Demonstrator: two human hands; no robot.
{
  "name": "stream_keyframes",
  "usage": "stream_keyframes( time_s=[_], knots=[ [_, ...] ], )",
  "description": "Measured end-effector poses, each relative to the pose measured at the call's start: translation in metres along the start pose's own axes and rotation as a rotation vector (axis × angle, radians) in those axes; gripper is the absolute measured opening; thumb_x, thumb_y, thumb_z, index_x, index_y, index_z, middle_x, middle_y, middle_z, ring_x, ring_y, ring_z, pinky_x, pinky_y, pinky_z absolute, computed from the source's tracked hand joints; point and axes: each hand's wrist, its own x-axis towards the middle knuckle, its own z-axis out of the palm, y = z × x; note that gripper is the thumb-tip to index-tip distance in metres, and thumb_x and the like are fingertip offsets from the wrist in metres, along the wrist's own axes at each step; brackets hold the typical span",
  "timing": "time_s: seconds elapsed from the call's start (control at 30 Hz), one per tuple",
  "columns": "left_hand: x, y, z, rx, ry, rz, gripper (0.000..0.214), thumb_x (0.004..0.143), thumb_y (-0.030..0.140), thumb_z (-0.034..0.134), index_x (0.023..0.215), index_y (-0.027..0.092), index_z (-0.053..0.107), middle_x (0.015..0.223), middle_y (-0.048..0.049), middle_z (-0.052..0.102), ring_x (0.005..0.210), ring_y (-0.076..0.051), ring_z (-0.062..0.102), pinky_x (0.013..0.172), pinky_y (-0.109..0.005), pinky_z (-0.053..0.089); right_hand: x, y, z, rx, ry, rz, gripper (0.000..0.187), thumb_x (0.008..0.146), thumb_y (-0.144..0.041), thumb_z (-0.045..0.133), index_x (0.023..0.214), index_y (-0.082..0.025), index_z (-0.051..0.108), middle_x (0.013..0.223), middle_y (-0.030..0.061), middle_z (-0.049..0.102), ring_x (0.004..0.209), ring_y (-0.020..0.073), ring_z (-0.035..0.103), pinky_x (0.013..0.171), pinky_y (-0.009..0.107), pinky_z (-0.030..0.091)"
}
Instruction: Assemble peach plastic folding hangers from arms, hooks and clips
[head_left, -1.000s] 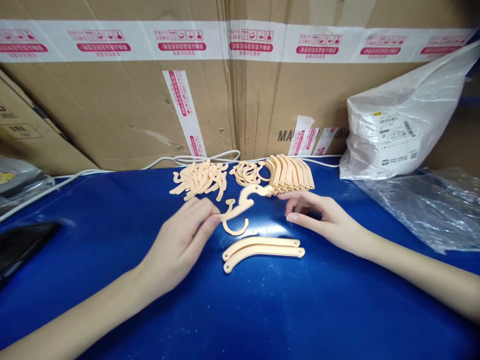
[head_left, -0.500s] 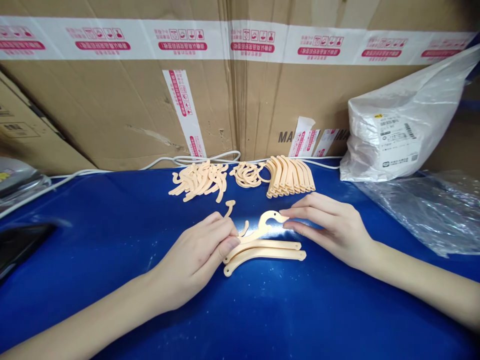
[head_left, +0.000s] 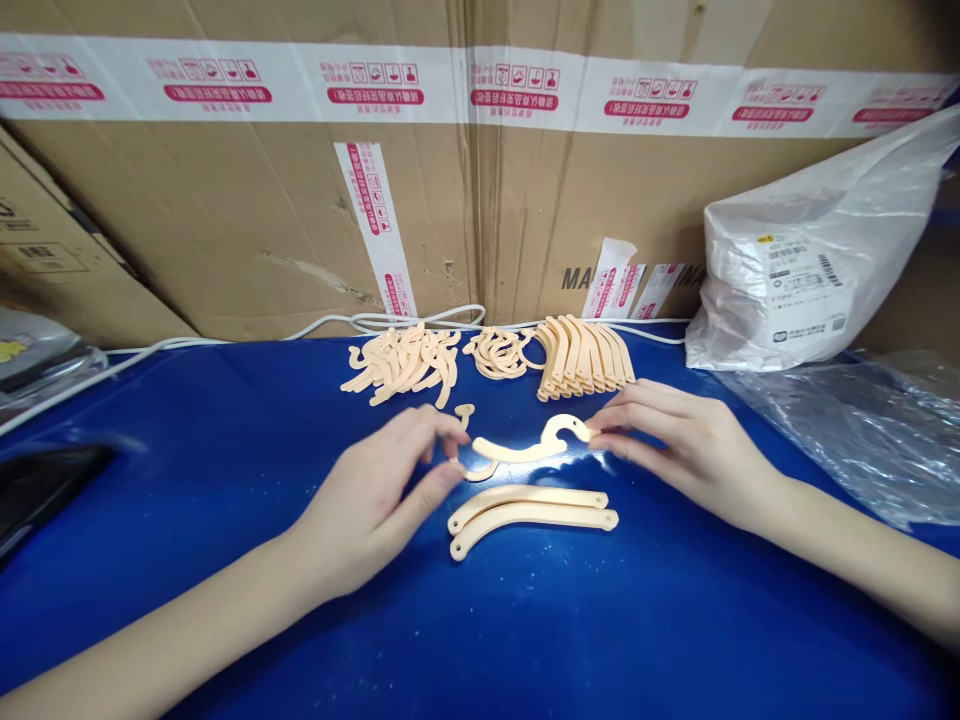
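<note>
My right hand point(head_left: 679, 440) pinches the curled tip of a cream hook-shaped piece point(head_left: 521, 453), which looks like the hook of a folding hanger. The piece's long tail points left, toward my left hand point(head_left: 394, 485). That hand has its thumb and forefinger apart, with the tail end just beyond the fingertips. A small curved piece point(head_left: 481, 473) lies by the left thumb; I cannot tell whether they touch. Another small piece point(head_left: 465, 412) shows behind the left fingers. In front lie two curved hanger arms point(head_left: 532, 508), side by side on the blue tabletop point(head_left: 480, 630).
At the back are a heap of hook pieces point(head_left: 409, 360), a pile of curved pieces point(head_left: 497, 353) and a row of hanger arms point(head_left: 585, 357). A white cable point(head_left: 300, 328) runs along cardboard boxes point(head_left: 247, 200). A white bag point(head_left: 795, 270) and clear plastic point(head_left: 832, 430) lie right, a dark object point(head_left: 45, 490) left.
The left fingers have come off the tail of the hook piece and spread apart. My right hand has moved slightly right with the piece, which now lies flatter and away from the two arms.
</note>
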Motion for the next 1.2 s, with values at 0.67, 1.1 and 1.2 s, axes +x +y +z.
stream_keyframes(
  time_s=[0.67, 1.1, 1.2],
  knots=[
    [0.022, -0.077, -0.029, 0.503, 0.137, -0.361, 0.039, 0.097, 0.045, 0.031, 0.114, 0.026, 0.061, 0.097, -0.0045, 0.061, 0.09, -0.024, 0.051, 0.079, -0.036, 0.04, 0.0, 0.028, -0.002, 0.014, -0.243, 0.132, 0.025, 0.095, -0.038, 0.049, 0.093, -0.023, 0.069, 0.091, 0.0011, 0.069, 0.085, 0.0152, 0.065, 0.072, 0.028, 0.05],
    [0.022, -0.067, -0.058, 0.725, -0.038, -0.579, 0.036, 0.086, 0.055, 0.046, 0.073, 0.022, 0.049, 0.077, -0.0075, 0.058, 0.081, -0.028, 0.047, 0.065, -0.031, 0.027, 0.001, 0.031, -0.001, 0.096, -0.27, 0.165, 0.024, 0.096, -0.039, 0.048, 0.095, -0.025, 0.067, 0.093, 0.0001, 0.069, 0.085, 0.0144, 0.065, 0.074, 0.028, 0.049],
    [0.022, -0.065, -0.058, 0.724, -0.086, -0.585, 0.031, 0.085, 0.049, 0.048, 0.073, 0.021, 0.055, 0.076, -0.0074, 0.061, 0.08, -0.028, 0.049, 0.064, -0.031, 0.028, 0.001, 0.034, -0.001, 0.105, -0.272, 0.186, 0.024, 0.095, -0.039, 0.049, 0.095, -0.024, 0.068, 0.092, 0.0009, 0.07, 0.084, 0.0147, 0.065, 0.073, 0.028, 0.049]
  ],
)
